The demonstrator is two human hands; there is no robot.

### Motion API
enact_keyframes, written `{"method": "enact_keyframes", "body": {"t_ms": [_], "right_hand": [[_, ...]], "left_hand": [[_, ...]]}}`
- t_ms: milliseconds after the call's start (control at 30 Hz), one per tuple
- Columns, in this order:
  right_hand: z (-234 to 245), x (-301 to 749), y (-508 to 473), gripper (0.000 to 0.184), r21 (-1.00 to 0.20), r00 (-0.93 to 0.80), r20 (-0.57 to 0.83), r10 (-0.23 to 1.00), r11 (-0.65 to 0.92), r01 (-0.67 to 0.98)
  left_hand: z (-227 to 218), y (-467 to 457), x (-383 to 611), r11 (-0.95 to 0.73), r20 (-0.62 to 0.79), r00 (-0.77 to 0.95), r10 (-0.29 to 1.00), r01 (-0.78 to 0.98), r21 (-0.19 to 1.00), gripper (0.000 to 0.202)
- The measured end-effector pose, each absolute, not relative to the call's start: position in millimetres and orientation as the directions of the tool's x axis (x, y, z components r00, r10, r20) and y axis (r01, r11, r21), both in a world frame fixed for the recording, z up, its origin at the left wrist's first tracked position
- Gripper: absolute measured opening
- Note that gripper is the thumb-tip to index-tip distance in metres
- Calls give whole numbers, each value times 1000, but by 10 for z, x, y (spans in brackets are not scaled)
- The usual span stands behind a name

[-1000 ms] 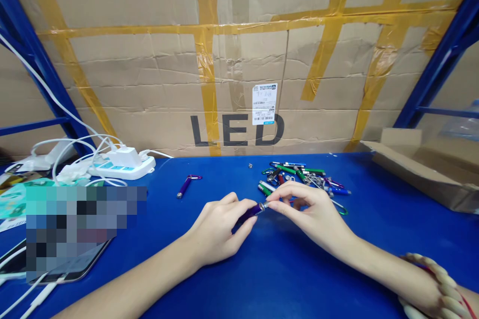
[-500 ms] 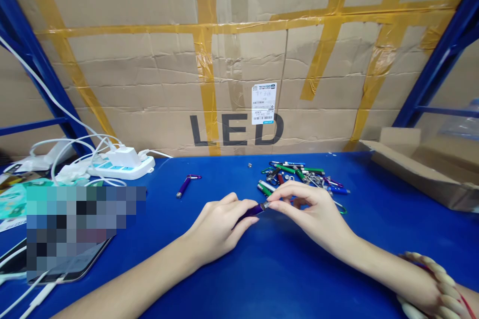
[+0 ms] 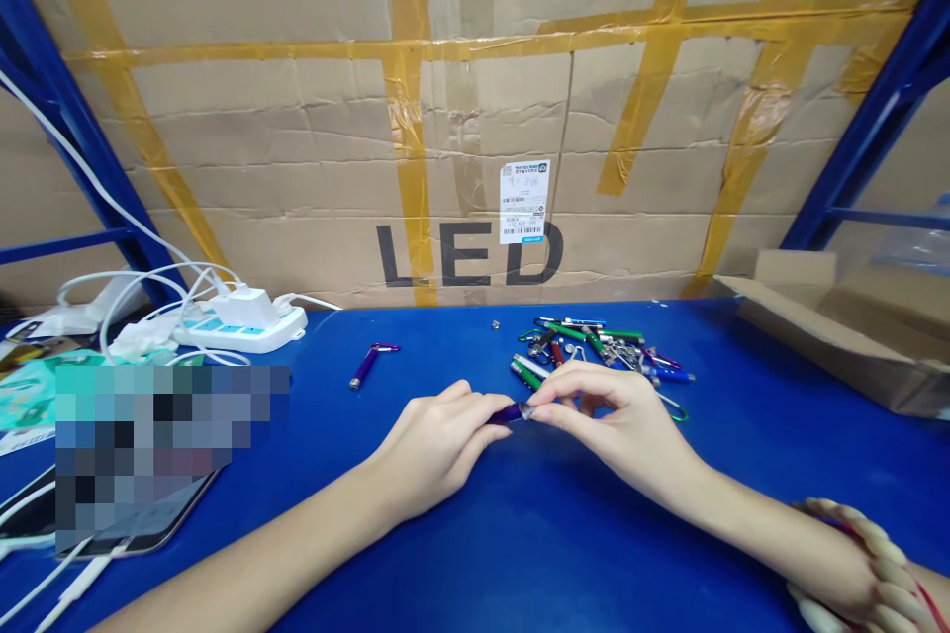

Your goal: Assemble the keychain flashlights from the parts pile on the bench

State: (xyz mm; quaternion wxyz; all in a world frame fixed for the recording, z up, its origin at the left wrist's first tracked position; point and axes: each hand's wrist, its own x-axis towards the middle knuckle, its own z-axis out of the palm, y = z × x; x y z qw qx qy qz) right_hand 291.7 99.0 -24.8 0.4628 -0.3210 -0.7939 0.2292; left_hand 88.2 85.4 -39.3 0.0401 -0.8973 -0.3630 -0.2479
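Note:
A slim purple keychain flashlight (image 3: 508,413) points to the right out of my left hand (image 3: 445,435), whose fingers are closed round it. With thumb and forefinger, my right hand (image 3: 613,415) pinches at the small silver end piece (image 3: 526,411) of that tube. The fingertips partly cover this end, so I cannot tell whether it is joined or apart. Just behind the right hand lies a pile of similar flashlights with clips, including a green one (image 3: 525,373). Another purple flashlight (image 3: 363,369) with a carabiner rests on the blue table to the left.
A tiny metal piece (image 3: 496,324) lies near the back of the blue table (image 3: 475,564). White power strip (image 3: 244,331), cables and a tablet (image 3: 167,514) occupy the left. An open cardboard box (image 3: 823,356) stands at right; a large taped carton (image 3: 333,168) forms the back.
Both hands stay in nearly the same place, still on the purple flashlight. The flashlight sits slightly more level, and its silver end shows a little more. The view has shifted slightly.

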Motion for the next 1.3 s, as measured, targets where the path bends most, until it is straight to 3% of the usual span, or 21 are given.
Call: {"method": "enact_keyframes", "body": {"t_ms": [167,567,733,1300], "right_hand": [[-242,2926,1013,11,-675,-357,577,735,674,299],[-221,2936,1047,24,-722,-385,474,792,600,345],[-220,2949,1070,18,-753,-391,428,815,561,344],[-230,2960,1108,16,-870,-470,113,876,316,378]], "left_hand": [[-414,853,889,-744,491,620,613,661,94,27],[-397,833,886,-751,460,632,623,649,126,28],[-383,831,881,-750,449,634,630,646,141,29],[-397,828,855,-788,375,695,614,571,232,32]]}}
